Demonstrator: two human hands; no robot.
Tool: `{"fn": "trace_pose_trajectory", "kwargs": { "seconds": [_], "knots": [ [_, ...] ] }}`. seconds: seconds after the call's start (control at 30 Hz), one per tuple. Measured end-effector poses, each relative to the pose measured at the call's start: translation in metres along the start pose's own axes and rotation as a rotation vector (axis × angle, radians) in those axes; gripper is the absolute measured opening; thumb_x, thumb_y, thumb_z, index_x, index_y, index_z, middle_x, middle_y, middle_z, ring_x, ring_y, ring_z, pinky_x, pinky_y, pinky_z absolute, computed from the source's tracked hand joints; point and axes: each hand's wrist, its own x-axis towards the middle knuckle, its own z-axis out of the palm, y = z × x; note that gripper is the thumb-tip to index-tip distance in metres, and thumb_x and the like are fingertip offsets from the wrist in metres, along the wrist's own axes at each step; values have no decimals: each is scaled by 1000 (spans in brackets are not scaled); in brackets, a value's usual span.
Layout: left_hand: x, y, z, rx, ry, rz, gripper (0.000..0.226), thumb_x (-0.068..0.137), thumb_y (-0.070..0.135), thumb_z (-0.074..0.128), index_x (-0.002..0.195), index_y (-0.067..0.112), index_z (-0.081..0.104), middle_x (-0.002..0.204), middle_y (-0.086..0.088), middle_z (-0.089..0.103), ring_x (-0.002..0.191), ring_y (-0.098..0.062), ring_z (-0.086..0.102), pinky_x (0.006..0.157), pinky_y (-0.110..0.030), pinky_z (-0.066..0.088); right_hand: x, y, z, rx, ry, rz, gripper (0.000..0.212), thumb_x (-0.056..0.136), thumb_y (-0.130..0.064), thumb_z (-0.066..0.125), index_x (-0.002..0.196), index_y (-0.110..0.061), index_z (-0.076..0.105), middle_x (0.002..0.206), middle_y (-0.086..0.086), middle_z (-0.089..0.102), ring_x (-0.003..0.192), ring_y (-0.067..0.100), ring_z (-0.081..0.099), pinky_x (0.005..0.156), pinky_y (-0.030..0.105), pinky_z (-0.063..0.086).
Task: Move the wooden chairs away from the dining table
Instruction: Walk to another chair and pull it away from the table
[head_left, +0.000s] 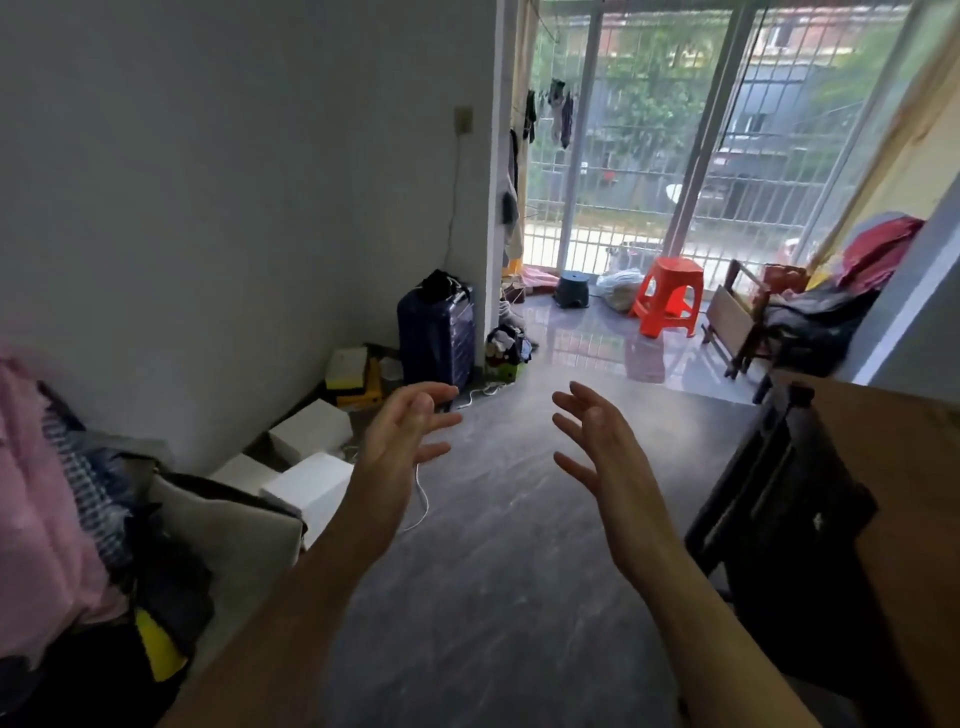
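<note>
Both hands raised and empty over bare floor, chairs off to the right.

The left hand (400, 441) and right hand (602, 457) hang in mid-air, palms facing each other, fingers spread and holding nothing, probably between grips or readying for the next one. Just right of the right hand, a dark wooden chair (779, 499) stands tucked against the brown dining table (909, 467), so it likely awaits moving. Farther beyond the right hand, another wooden chair (737, 322) sits near the balcony, heaped with clothes. Beyond the left hand stands a dark suitcase (436, 332); an orange stool (670, 296) sits farthest.
</note>
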Motion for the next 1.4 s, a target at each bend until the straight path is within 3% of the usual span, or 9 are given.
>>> {"fn": "trace_pose_trajectory", "kwargs": {
  "seconds": [0.17,0.3,0.4,0.7,0.8,0.9,1.03,1.1,1.4],
  "knots": [
    [98,-28,36,-37,-125,-17,37,91,46,41,112,22,61,123,-1,64,106,-17,66,87,-42,54,74,15,-25,-15,122,4,41,89,-60,41,127,-44,46,132,-18,53,121,7,52,97,34,48],
    [171,-60,83,-59,-245,-13,34,93,46,41,109,27,63,123,2,65,107,-17,66,87,-44,54,129,38,-61,-13,234,13,52,78,-72,43,123,-46,48,133,-15,54,121,6,52,96,34,47],
    [223,-84,123,-76,-323,-16,33,93,46,41,109,28,63,123,2,65,107,-16,66,89,-45,54,172,60,-92,-27,301,9,42,83,-66,42,120,-48,49,133,-15,54,121,6,52,97,35,48],
    [364,-125,272,-151,-551,-24,33,93,40,43,111,21,62,122,2,65,106,-17,66,91,-48,53,290,86,-207,-56,532,21,44,88,-60,42,127,-40,48,135,-8,53,123,11,51,98,40,47],
    [394,-136,322,-197,-636,-20,30,92,38,44,109,22,62,121,1,66,106,-19,67,88,-45,54,314,88,-243,-61,618,33,47,88,-53,41,131,-33,48,135,-7,53,123,12,51,98,39,47],
    [419,-145,370,-208,-729,-6,31,92,40,43,109,22,62,121,1,65,106,-19,66,87,-41,54,329,93,-277,-99,698,50,56,87,-60,43,134,-29,48,135,-7,54,122,11,52,99,41,47],
    [445,-164,435,-240,-871,-1,31,94,36,41,112,19,60,123,-3,63,107,-20,66,87,-40,54,346,108,-321,-127,819,61,58,75,-77,46,123,-44,52,129,-13,58,116,3,55,99,44,47],
    [455,-173,462,-258,-934,8,31,95,35,40,113,18,60,123,-4,63,107,-20,65,86,-39,55,351,116,-341,-137,886,69,66,71,-82,48,125,-44,53,128,-14,58,113,0,56,99,45,47],
    [489,-213,598,-349,-1314,12,32,96,42,45,113,21,63,117,4,67,107,-18,65,88,-43,55,359,141,-415,-202,1252,139,61,76,-80,46,128,-47,50,130,-19,56,117,-2,52,99,42,46]
  ]
}}
